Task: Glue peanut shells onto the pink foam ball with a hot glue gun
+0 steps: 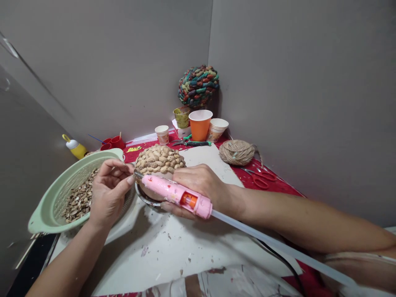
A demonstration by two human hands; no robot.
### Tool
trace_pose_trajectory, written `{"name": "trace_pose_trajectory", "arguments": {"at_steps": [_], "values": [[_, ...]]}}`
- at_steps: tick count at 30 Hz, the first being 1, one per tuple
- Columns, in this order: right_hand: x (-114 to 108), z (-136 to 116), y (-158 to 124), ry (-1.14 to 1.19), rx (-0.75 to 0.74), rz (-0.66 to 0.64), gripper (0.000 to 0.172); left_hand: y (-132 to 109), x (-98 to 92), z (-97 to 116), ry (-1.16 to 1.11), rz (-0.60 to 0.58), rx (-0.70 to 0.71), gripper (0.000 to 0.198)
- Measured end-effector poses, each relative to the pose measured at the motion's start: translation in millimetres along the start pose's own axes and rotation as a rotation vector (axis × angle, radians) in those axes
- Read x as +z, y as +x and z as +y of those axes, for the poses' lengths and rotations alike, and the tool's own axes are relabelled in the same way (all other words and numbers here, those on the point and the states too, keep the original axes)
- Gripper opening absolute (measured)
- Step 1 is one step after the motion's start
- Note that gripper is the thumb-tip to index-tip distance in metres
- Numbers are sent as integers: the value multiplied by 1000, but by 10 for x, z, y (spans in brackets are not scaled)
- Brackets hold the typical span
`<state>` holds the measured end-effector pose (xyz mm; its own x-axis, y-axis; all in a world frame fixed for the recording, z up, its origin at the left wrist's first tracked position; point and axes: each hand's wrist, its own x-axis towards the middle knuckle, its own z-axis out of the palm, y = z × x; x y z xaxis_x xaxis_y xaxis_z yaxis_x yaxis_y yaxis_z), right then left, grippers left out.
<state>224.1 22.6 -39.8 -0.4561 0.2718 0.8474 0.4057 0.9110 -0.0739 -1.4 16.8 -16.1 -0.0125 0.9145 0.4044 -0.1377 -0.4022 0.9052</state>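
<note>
My right hand (201, 181) is wrapped round a pink hot glue gun (163, 189), with a long translucent glue stick (278, 243) coming out of its back end. The gun's dark metal nozzle points left and meets the fingertips of my left hand (109, 187). Those fingers are pinched together; what lies between them is too small to make out. Just behind the gun sits a ball (159, 159), its top covered in rows of peanut shells and its lower part bare. A metal-rimmed bowl (148, 201) shows beneath it, partly hidden by my right hand and the gun.
On the left stands a green colander (46, 206) holding many shell pieces (78, 198). Behind are pliers (194, 143), an orange cup (200, 126), paper cups (162, 135) and a multicoloured ball (199, 86). Twine (236, 152) and red scissors (260, 178) lie right. Grey walls enclose the table.
</note>
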Motion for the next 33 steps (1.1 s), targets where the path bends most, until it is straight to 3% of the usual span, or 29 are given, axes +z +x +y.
{"name": "trace_pose_trajectory", "arguments": {"at_steps": [33], "values": [[49, 19, -46, -43, 2, -25, 46, 15, -8, -13, -54, 19, 72, 29]]}}
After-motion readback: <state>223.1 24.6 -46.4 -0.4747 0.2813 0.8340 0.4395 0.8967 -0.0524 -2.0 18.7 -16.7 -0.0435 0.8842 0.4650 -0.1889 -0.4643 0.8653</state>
